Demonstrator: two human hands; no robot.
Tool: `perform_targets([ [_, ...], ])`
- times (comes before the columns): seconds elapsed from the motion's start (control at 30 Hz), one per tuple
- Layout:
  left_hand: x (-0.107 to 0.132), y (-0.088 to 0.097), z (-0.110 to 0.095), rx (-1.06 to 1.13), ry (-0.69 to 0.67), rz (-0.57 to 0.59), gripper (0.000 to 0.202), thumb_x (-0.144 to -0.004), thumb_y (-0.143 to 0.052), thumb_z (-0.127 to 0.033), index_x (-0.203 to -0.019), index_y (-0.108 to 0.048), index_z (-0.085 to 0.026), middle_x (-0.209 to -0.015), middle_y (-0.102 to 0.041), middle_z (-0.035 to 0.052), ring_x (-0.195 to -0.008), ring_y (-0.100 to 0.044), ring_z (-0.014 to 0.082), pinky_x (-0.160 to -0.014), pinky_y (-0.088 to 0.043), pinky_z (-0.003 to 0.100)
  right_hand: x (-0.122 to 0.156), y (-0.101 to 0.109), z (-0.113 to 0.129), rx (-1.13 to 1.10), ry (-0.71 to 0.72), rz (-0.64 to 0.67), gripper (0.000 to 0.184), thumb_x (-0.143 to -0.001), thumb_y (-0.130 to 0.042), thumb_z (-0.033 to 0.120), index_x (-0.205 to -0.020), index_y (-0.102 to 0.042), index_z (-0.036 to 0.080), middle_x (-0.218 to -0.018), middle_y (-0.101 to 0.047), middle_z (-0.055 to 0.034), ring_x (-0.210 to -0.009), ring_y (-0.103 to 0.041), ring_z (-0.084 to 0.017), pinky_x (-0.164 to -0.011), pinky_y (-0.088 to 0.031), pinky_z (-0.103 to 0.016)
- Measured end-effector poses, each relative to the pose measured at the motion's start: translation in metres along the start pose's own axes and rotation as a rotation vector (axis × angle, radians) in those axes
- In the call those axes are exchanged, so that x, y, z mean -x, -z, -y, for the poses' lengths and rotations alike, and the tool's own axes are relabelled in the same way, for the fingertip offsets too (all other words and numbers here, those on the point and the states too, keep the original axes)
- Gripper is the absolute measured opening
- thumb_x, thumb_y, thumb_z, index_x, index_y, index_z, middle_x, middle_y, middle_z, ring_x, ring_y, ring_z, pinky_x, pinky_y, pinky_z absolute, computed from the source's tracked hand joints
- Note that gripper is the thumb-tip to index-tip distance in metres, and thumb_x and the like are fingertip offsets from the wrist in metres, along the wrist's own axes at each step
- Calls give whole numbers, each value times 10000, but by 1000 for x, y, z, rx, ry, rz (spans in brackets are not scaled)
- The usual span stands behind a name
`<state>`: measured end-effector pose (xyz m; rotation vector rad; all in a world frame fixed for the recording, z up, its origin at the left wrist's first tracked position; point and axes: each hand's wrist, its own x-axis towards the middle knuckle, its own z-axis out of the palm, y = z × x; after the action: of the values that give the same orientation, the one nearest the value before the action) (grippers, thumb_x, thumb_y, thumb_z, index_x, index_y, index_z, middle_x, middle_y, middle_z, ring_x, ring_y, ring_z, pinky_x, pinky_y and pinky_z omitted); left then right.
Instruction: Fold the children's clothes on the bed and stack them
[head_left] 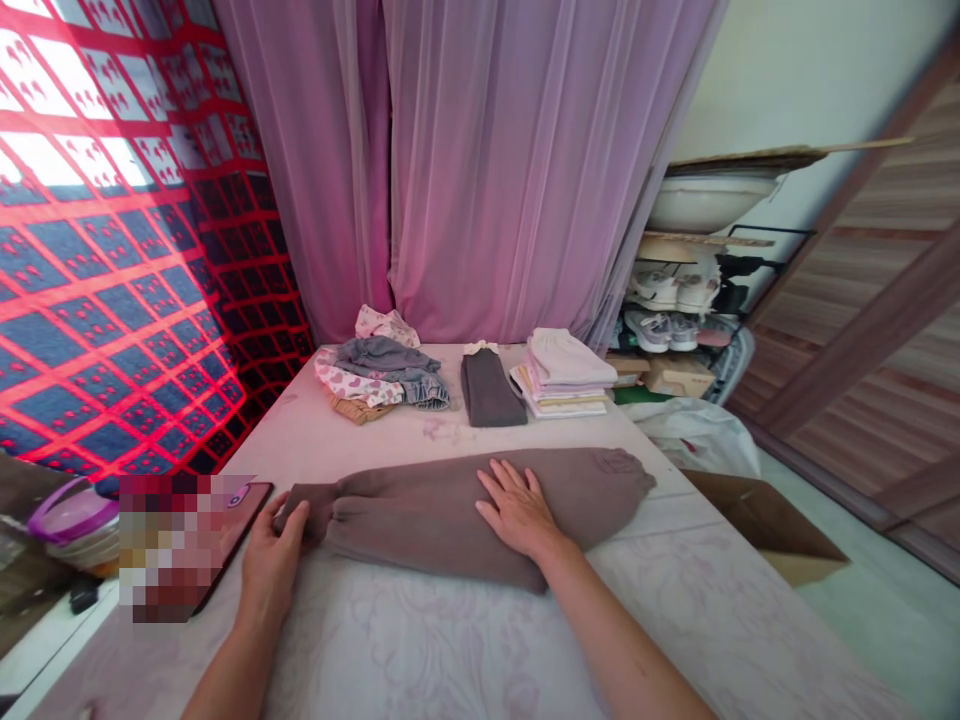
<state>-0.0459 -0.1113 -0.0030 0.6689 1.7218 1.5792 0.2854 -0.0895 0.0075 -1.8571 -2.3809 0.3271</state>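
A pair of brownish-grey pants, folded lengthwise, lies across the table, its ribbed cuff to the left and its gathered waistband to the right. My left hand pinches the cuff end between thumb and fingers. Flat on the middle of the fabric rests my right hand, fingers spread. Beyond the pants sits a narrow folded dark grey garment. To its right is a stack of folded light clothes, and to its left a loose heap of clothes with denim and heart-print pieces.
A phone, partly blurred out, lies at the table's left edge. Purple curtains hang behind the table. On the right are a rack with shoes, a white plastic bag and an open cardboard box. A purple-rimmed bucket stands left.
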Motion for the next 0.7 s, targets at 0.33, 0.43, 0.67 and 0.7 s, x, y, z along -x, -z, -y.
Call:
perform_targets([
  [0.33, 4, -1, -6, 88, 40, 18, 450, -734, -645, -245, -1174, -569, -191, -920, -645, 41, -635, -612, 115, -474, -489, 177, -4, -12, 18, 25, -93, -33, 554, -948, -282, 479, -1449, -362, 256, -1554, -257, -70, -1433, -179, -227, -1140, -57, -516],
  [0.43, 5, -1, -7, 96, 47, 25, 443, -735, -644, -253, -1169, -576, -189, -948, -648, 51, -642, -613, 117, -475, -491, 184, -5, -15, 16, 35, -94, -33, 552, -948, -285, 483, -1448, -361, 262, -1552, -263, -65, -1432, -182, -225, -1138, -65, -518],
  [0.67, 7, 0, -8, 114, 17, 42, 439, -740, -631, -272, -1167, -579, -187, -1004, -639, 61, -665, -616, 120, -470, -495, 184, -5, -15, 18, 34, -105, -35, 546, -946, -304, 471, -1445, -367, 259, -1552, -263, -71, -1429, -192, -232, -1131, -79, -527],
  [0.7, 7, 1, -8, 116, 19, 48, 440, -739, -632, -275, -1167, -579, -188, -999, -641, 60, -668, -617, 121, -473, -496, 183, -5, -14, 18, 34, -101, -32, 545, -942, -316, 471, -1441, -376, 258, -1550, -268, -73, -1426, -199, -236, -1129, -89, -527],
])
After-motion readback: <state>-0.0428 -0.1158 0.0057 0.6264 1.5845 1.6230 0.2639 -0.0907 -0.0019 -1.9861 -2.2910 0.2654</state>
